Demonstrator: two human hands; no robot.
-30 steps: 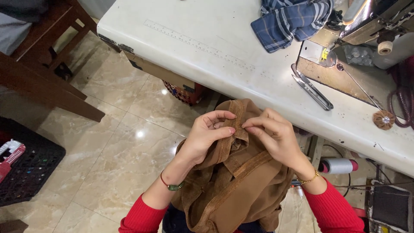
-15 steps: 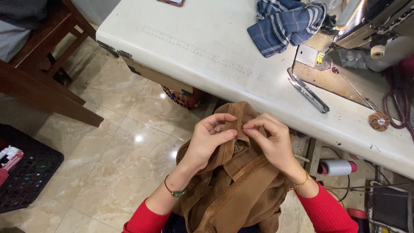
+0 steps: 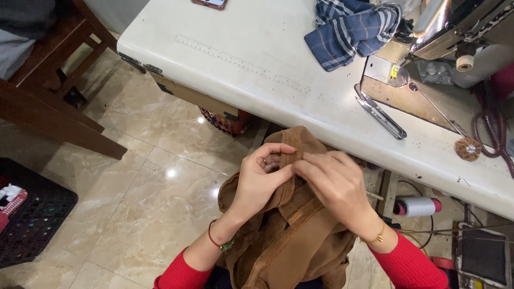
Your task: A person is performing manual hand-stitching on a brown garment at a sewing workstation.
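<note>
Brown garment (image 3: 292,241) pinched by 2 hands: left hand (image 3: 262,179), right hand (image 3: 334,184).

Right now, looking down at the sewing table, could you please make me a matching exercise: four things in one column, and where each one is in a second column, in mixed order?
Things:
1. brown garment
2. plaid cloth
3. metal snips
4. thread spool

Places:
A. below the table edge, at the right
B. bunched on the white table, beside the sewing machine
C. pinched between the left hand and the right hand
D. lying flat on the table, near the machine's base

Pairs: 1-C, 2-B, 3-D, 4-A
</note>
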